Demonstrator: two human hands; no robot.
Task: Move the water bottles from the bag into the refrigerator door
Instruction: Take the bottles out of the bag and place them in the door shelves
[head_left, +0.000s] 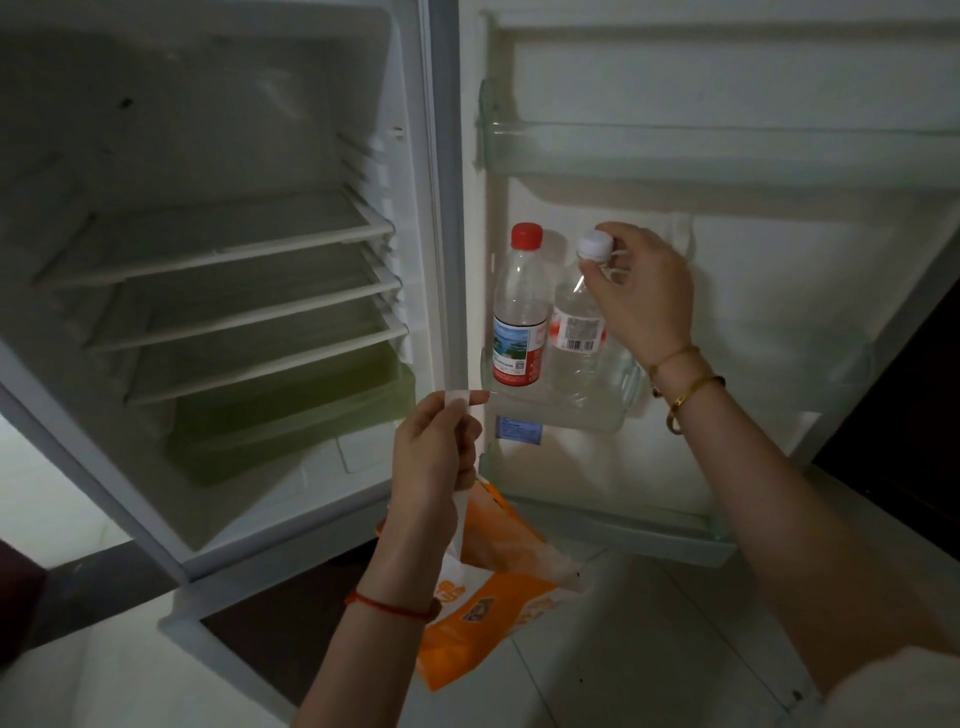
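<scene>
White fridge (441, 208) standing open, with bare shelves (234, 291) inside on the left and the fridge door (779, 291) swung out on the right. Two water bottles upright in the middle door shelf (587, 410), side by side and touching or almost touching. Red-cap bottle (521, 306) on the left, with a red and blue label. White-cap bottle (579, 332) on the right, with a red and white label and a barcode.

Right hand (644, 291) up at the white-cap bottle, thumb and fingertips (592, 270) curled around the neck just under the cap, other fingers loosely bent. Two gold bracelets (685, 384) on that wrist.

Left hand (434, 457) lower down, in front of the fridge edge, closed in a pinch on the white handle (465, 402) of the orange bag (498, 587). Bag hanging down from that hand, with its lower part crumpled over the pale floor tiles (649, 649). Cannot tell what is inside the bag. Red string (389, 605) around the left wrist.

Top door shelf (727, 156) and bottom door shelf (623, 525) with no bottles in them.
</scene>
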